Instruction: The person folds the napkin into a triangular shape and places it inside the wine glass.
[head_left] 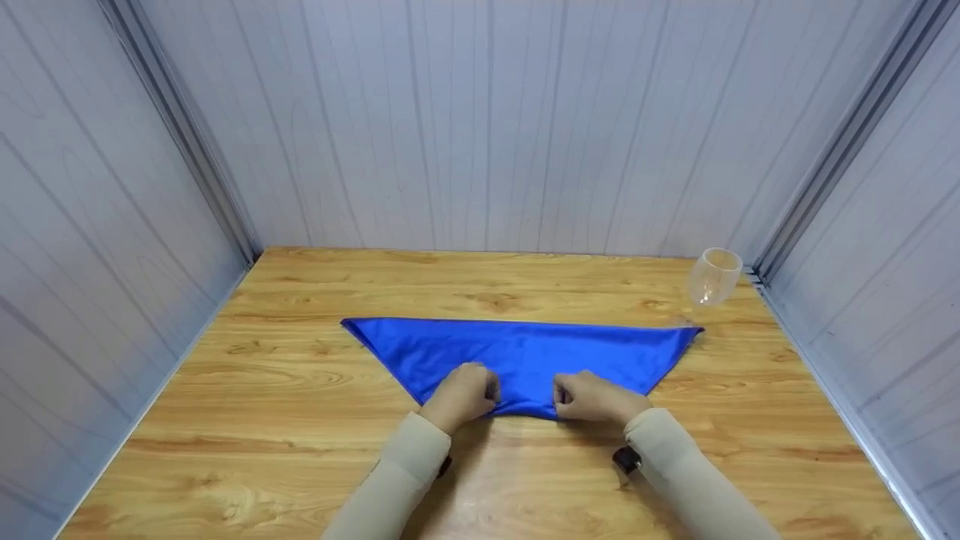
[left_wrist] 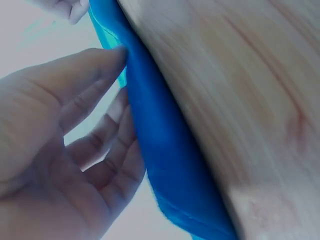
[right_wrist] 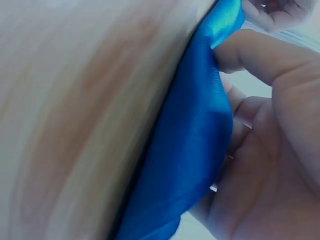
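Observation:
A shiny blue cloth (head_left: pixel 517 345) lies on the table with a long straight far edge and slanting sides, its near edge folded over. My left hand (head_left: pixel 466 390) pinches that near edge left of the middle. Farther right along the same edge, my right hand (head_left: pixel 592 396) pinches it too, a short gap apart from the left. In the left wrist view the thumb (left_wrist: pixel 107 59) presses on the rolled blue fold (left_wrist: pixel 160 130), fingers behind it. The right wrist view has the thumb (right_wrist: pixel 235 50) against the raised fold (right_wrist: pixel 195 120), with the fingertips partly hidden behind the cloth.
A clear stemless glass (head_left: pixel 714 277) stands at the back right, beyond the cloth's right corner. The wood-grain table (head_left: pixel 247 420) is bounded by pale panel walls (head_left: pixel 465 135) at the back and both sides.

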